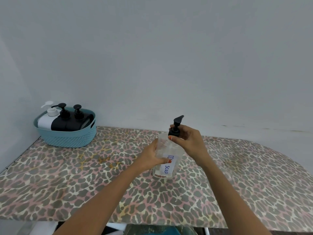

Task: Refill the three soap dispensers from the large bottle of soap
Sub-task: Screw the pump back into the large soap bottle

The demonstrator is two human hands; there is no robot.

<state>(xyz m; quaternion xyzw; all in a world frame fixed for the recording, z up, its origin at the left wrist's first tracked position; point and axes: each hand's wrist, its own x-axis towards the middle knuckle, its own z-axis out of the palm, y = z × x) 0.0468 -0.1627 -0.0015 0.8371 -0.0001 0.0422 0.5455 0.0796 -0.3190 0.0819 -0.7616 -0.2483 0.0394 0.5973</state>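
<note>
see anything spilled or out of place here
No clear spill. Yellowish streaks mark the tablecloth left of the clear soap bottle; stains or print, I cannot tell. The bottles in the basket stand upright.

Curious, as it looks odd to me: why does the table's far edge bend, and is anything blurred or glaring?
Head view: the wide-angle lens curves the table at its edge; light is soft and even, no glare; the dispenser and basket look fairly sharp.

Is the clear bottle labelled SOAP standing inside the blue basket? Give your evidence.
No, the clear bottle stands on the patterned table, well apart from the blue basket at the far left.
</note>
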